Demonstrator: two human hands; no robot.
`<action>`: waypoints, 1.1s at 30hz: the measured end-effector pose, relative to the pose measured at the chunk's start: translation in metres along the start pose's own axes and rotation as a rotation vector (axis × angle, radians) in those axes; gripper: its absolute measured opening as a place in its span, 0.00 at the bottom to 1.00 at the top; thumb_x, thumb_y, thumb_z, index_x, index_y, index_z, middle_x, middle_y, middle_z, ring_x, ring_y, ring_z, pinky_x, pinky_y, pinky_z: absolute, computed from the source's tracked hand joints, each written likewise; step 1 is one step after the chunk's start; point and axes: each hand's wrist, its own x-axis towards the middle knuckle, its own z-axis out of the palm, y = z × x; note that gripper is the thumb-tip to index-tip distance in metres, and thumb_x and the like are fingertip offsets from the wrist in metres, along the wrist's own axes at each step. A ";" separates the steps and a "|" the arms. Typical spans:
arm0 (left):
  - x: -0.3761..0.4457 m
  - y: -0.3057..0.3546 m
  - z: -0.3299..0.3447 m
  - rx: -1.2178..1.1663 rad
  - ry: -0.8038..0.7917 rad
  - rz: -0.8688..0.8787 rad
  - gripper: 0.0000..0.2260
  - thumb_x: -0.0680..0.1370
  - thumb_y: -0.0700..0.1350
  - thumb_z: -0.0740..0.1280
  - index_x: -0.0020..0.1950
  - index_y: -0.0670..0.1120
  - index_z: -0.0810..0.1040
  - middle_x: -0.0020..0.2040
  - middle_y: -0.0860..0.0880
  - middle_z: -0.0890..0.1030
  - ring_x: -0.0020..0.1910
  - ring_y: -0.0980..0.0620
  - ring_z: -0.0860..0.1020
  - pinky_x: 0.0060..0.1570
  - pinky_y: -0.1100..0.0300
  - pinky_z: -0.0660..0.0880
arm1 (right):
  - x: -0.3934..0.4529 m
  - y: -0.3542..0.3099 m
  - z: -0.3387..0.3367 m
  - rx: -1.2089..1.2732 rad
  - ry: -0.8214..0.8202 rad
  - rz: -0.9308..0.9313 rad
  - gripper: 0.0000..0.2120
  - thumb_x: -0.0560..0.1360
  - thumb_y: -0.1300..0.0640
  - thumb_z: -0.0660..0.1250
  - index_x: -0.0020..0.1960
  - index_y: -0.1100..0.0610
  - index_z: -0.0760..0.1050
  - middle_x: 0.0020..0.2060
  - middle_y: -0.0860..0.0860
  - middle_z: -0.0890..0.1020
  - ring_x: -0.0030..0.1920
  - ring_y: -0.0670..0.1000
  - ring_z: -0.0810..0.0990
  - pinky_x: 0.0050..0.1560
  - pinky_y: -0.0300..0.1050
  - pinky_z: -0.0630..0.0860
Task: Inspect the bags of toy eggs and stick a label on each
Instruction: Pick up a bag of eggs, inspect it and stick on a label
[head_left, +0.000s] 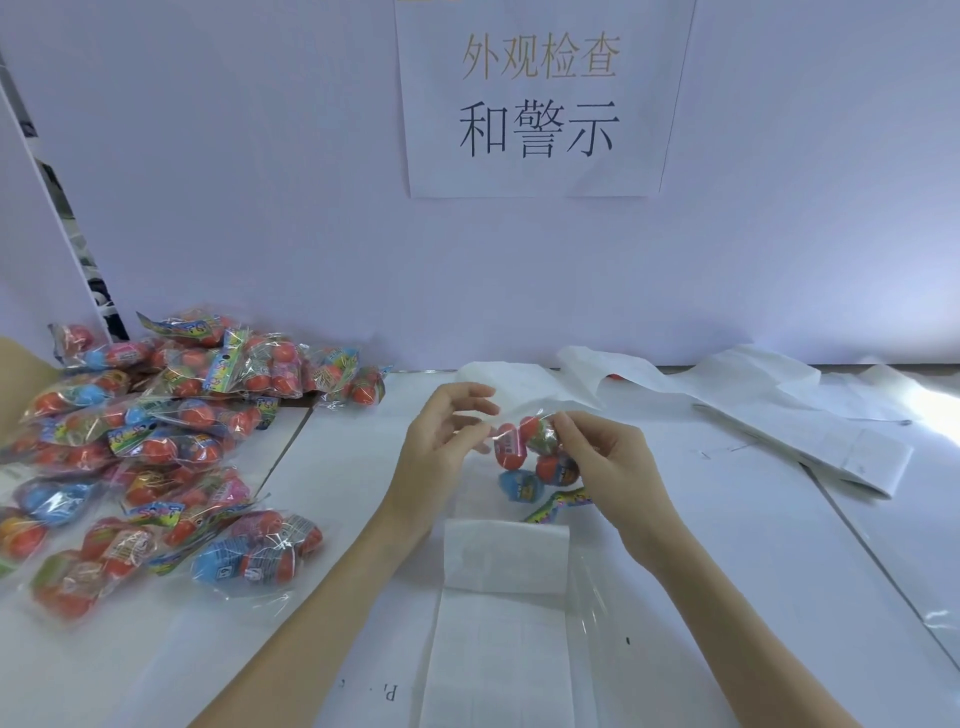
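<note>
A clear bag of toy eggs (524, 457) with red, green and blue eggs hangs above the white table, its colourful header card pointing down. My right hand (608, 457) pinches the bag's upper part between thumb and fingers. My left hand (447, 431) is just left of the bag with its fingers curled, its fingertips at the clear plastic; what they pinch is hard to make out. A strip of white label backing paper (506, 587) lies on the table below the bag.
A big pile of bagged toy eggs (156, 441) covers the left of the table. Used white backing sheets (753, 405) lie at the back right. A white partition with a printed paper sign (540, 98) stands behind the table.
</note>
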 end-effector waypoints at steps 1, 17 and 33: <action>-0.001 0.000 0.000 0.015 -0.029 0.004 0.12 0.77 0.43 0.68 0.60 0.47 0.82 0.52 0.49 0.84 0.49 0.51 0.82 0.49 0.62 0.79 | 0.000 0.001 0.001 -0.070 -0.012 -0.033 0.14 0.85 0.56 0.63 0.49 0.52 0.87 0.41 0.49 0.88 0.46 0.53 0.87 0.47 0.46 0.82; 0.003 -0.002 0.003 -0.187 0.162 -0.157 0.06 0.82 0.39 0.70 0.47 0.39 0.82 0.43 0.43 0.85 0.38 0.47 0.85 0.37 0.58 0.82 | 0.003 -0.001 -0.003 0.212 0.047 0.098 0.15 0.83 0.52 0.68 0.49 0.62 0.87 0.47 0.59 0.88 0.47 0.51 0.86 0.52 0.42 0.84; 0.002 -0.002 0.000 -0.029 0.055 0.016 0.08 0.85 0.41 0.64 0.54 0.37 0.80 0.50 0.41 0.86 0.48 0.42 0.85 0.48 0.56 0.82 | 0.001 -0.004 -0.007 0.320 -0.019 0.041 0.14 0.83 0.48 0.67 0.57 0.57 0.86 0.51 0.57 0.88 0.53 0.55 0.88 0.56 0.46 0.84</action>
